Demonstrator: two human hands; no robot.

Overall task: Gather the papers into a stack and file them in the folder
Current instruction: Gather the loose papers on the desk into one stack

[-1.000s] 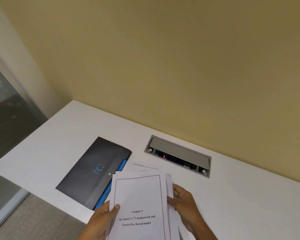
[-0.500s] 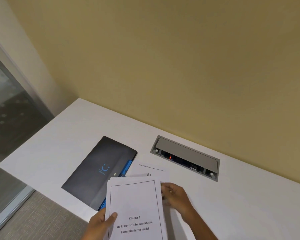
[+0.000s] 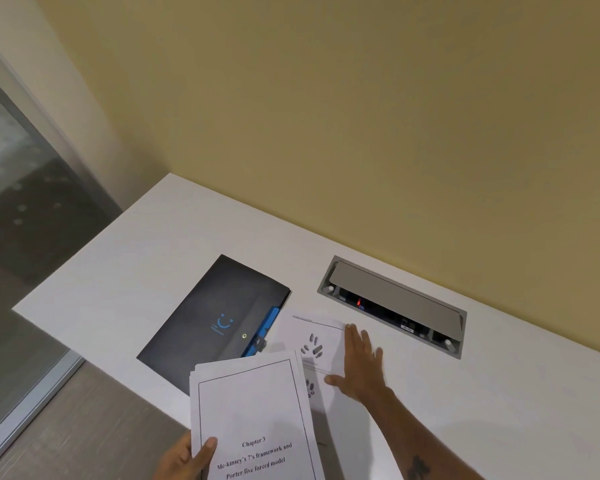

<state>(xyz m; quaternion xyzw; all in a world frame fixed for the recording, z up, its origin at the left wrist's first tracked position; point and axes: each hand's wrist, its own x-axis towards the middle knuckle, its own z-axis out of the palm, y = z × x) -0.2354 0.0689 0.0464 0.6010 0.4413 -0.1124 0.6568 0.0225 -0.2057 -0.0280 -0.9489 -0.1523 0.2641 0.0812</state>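
A white desk (image 3: 118,271) with a recessed grey cable box (image 3: 392,304) (red light inside) meets a yellow wall (image 3: 326,116).

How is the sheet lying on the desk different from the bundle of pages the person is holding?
The loose sheet lies flat on the white desk under the flat, open right hand; the stack is gripped at its lower edge by the left hand. The sheet is single; the stack has several layered pages. The sheet shows small dark figures; the stack's top page has a bordered "Chapter 3" title. Both are white printed paper beside the dark folder.
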